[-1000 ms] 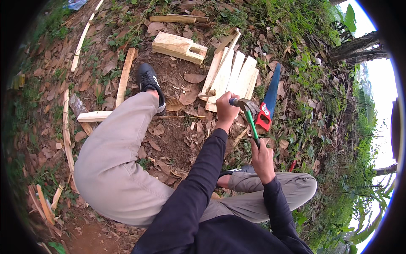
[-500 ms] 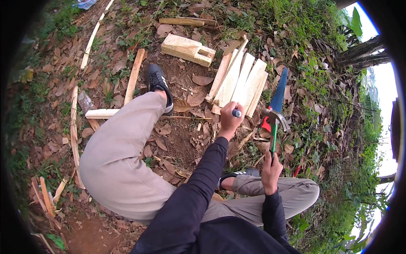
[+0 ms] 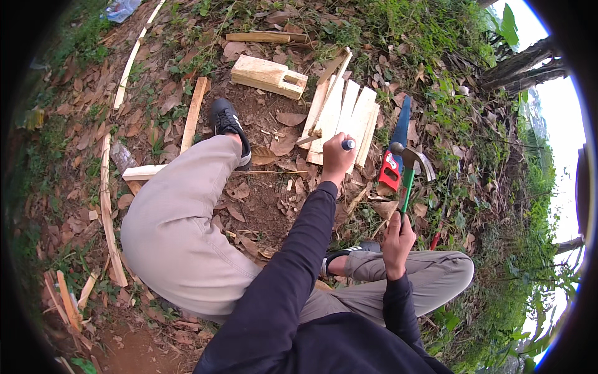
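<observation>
My left hand [image 3: 338, 156] is closed in a fist around a chisel-like tool [image 3: 349, 144]. Only its round blue handle end shows; the rest is hidden by the hand. The fist rests over the near part of a row of pale wooden boards [image 3: 358, 115], laid side by side on the ground. Further right, my right hand [image 3: 398, 246] grips the dark lower handle of a claw hammer [image 3: 407, 187] with a green shaft. The hammer's metal head points away from me, apart from the boards and the tool. A handsaw [image 3: 391, 169] with a red handle and blue blade lies just beyond it.
A notched wooden block [image 3: 268, 76] lies beyond my left shoe [image 3: 227, 121]. Wooden strips [image 3: 195, 115] and a long thin slat [image 3: 107, 212] are scattered at left. Split offcuts [image 3: 67, 299] lie lower left. A tree trunk [image 3: 523, 65] stands at upper right. Dry leaves cover the ground.
The view has shifted slightly, moving the ground things left. The hammer has moved right relative to the saw, whose red handle now shows more. Both hands keep their grips.
</observation>
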Demonstrator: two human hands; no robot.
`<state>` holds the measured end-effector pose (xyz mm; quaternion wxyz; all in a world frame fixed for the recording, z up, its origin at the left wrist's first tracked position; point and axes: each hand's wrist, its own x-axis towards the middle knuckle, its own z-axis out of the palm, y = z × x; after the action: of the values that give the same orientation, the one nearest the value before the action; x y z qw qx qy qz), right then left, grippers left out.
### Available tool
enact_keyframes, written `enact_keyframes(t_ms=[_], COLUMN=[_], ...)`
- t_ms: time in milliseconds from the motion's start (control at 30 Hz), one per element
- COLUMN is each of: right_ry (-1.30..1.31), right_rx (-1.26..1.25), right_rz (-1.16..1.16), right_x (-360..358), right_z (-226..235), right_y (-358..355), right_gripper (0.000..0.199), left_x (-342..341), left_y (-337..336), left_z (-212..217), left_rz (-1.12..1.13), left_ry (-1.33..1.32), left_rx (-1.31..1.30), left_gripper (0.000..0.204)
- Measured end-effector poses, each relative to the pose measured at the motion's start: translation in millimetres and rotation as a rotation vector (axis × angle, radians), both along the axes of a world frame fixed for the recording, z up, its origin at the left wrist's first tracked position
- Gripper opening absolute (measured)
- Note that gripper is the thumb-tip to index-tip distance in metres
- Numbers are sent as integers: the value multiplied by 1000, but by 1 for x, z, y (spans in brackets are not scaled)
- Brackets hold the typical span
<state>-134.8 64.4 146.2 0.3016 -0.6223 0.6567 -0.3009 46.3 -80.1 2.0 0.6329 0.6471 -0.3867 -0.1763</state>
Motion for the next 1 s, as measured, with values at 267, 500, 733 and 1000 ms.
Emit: enact_keyframes(t_ms=[267,500,733,1000], right_ry=[-702,-859,-848,-818], right_rx=[-44,-168,-87,50], right_rz=[-103,-51,-16,-60], right_x=[30,28,24,30], right_z=[121,162,145,111], right_y=[85,127,111,56], right_gripper=[44,43,43,43], left_x=[12,13,11,-22], left_y=[4,6,6,6], left_z=[3,9,8,27], left_rz=[-109,-134,-121,-8], left_ry=[-51,-104,-140,-66], left_rx=[91,112,55,-15], left_gripper=[30,27,27,40])
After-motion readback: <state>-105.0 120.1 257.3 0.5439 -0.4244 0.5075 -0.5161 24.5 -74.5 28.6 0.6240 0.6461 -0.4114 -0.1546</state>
